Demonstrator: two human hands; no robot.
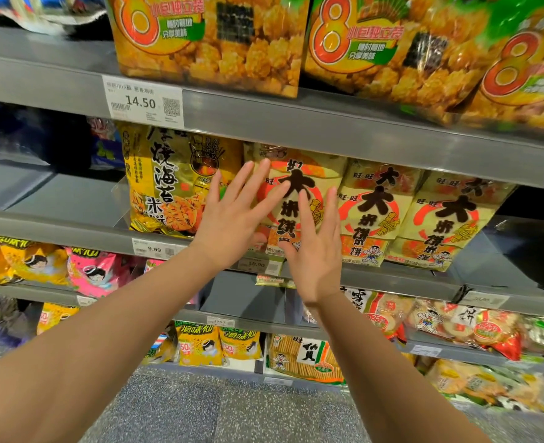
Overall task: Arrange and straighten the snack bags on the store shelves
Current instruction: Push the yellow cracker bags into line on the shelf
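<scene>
- One cream-and-red plastic cracker bag [299, 174] stands leftmost in its row on the middle grey metal shelf [408, 278].
- My left hand [232, 215] and right hand [315, 251] are flat at its front with fingers straight and spread, probably to square it.
- A yellow foil seaweed-cracker bag [162, 187] crowds it from the left.

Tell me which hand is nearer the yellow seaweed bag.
Left. The left hand overlaps the right edge of the yellow seaweed bag; the right hand lies farther right, over the cream bag.

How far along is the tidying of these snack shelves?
Done, seemingly: the two cream cracker bags on the right stand upright, facing out. In hand: left hand and right hand, fingers straight, lie on the cream bag beside them. Left: the pink bag a shelf lower leans crookedly.
</scene>
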